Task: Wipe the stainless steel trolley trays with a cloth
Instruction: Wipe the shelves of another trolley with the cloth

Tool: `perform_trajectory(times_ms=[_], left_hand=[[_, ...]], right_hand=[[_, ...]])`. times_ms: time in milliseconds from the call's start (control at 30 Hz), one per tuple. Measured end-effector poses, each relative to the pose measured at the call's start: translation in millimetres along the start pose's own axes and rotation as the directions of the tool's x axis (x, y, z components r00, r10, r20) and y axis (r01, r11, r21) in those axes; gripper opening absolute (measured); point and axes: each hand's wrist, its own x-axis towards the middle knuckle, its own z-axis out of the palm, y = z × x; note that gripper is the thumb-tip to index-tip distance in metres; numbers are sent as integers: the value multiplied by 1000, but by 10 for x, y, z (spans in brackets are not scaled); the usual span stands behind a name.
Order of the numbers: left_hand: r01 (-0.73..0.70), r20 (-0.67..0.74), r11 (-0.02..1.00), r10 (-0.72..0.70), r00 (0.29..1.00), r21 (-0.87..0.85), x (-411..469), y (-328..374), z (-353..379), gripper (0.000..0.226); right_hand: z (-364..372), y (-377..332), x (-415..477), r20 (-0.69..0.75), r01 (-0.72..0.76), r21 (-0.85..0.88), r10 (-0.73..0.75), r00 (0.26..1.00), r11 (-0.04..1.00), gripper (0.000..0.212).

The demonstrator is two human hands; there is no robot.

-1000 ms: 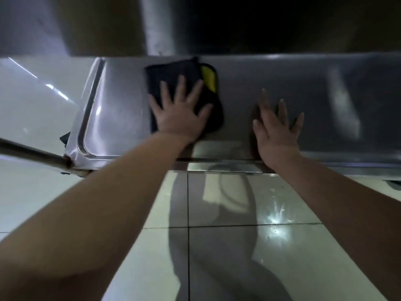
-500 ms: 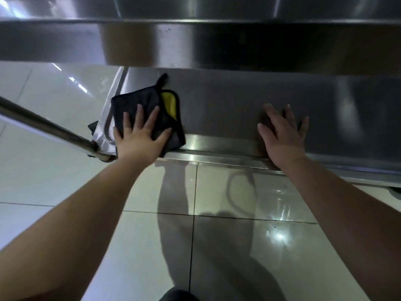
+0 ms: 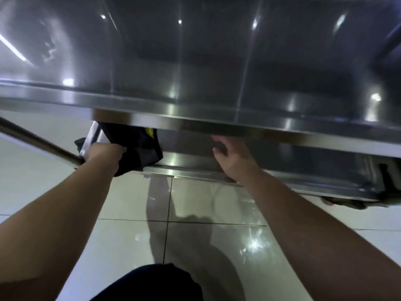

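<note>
The left hand (image 3: 104,154) grips the dark cloth (image 3: 138,146) on the lower tray (image 3: 184,158), at nine o'clock from the right hand (image 3: 233,158), which lies open with relaxed fingers beneath the upper tray (image 3: 195,61).

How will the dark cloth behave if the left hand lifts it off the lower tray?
Probably floppy: the cloth bunches in the left hand and sags over the lower tray rim. Likely light, since one hand gathers it.
</note>
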Motion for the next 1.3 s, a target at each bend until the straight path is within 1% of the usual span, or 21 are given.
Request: perform_trajectory(times_ms=[33,67,133,200,233,300,400,467,533,600,700,733,800,867,933,1000,1067,1133,1200,1233,1300], left_hand=[[-11,26,997,9,1000,71,-54,49,-7,47],[-62,8,984,62,998,165,-164,95,-6,42],[-237,-69,916,273,960,325,-415,114,-7,34],[-399,-49,848,442,896,350,-677,74,-41,27],[-488,11,793,521,854,365,-778,37,-70,24],[-679,215,611,659,721,407,-929,-31,-137,26],[-850,512,293,696,504,439,-1174,0,-288,48],[-896,616,162,675,407,414,-1403,78,-428,49],[-922,675,89,656,338,376,-1676,192,-635,46],[-934,670,91,673,314,346,-1956,349,-908,45],[-941,591,114,753,291,317,-2317,629,-1367,43],[-940,577,126,761,296,316,-2403,731,-1539,39],[-937,548,156,776,311,311,-2582,949,-1949,27],[-924,530,203,770,355,325,-2793,1168,-2417,27],[-877,513,220,739,436,428,-3019,1394,-2897,30],[-798,488,223,689,536,560,-3264,1616,-3416,35],[-761,471,234,665,579,606,-3525,1796,-3931,38],[-772,455,219,700,550,596,-3824,1975,-4417,36],[-814,430,192,770,471,549,-4136,2141,-4841,23],[-819,404,191,795,452,541,-4280,2218,-5036,18],[-809,358,230,808,469,541,-4533,2360,-5379,18]], right_hand=[[8,-117,1,64,-17,-29,19,998,999,40],[13,-230,6,136,-25,-63,34,990,998,41],[15,-466,-20,259,10,-117,20,966,993,45],[26,-685,-84,310,88,-152,-37,950,984,49],[40,-781,-123,311,133,-185,-70,948,974,54],[61,-906,-192,279,222,-300,-137,950,928,62],[-32,-1064,-265,242,349,-433,-265,933,831,68],[-168,-1188,-322,304,347,-431,-228,925,833,65],[-331,-1365,-451,353,268,-403,-121,928,875,55],[-517,-1586,-691,352,154,-289,-44,935,945,49],[-818,-1924,-1119,266,42,-15,-37,963,999,54],[-917,-2066,-1236,226,36,29,-41,973,999,51],[-1104,-2387,-1423,133,20,125,-36,990,992,34],[-1332,-2797,-1584,62,-20,251,5,998,968,21],[-1620,-3243,-1708,75,-13,248,-6,997,969,17],[-1950,-3656,-1825,133,42,221,-73,988,974,14],[-2321,-4078,-1940,184,100,223,-143,972,970,14],[-2695,-4481,-2026,194,163,215,-206,959,963,20],[-3065,-4876,-2092,182,222,198,-259,949,955,24],[-3246,-5068,-2108,173,255,189,-288,942,948,23],[-3590,-5433,-2124,166,354,166,-380,910,920,20]])
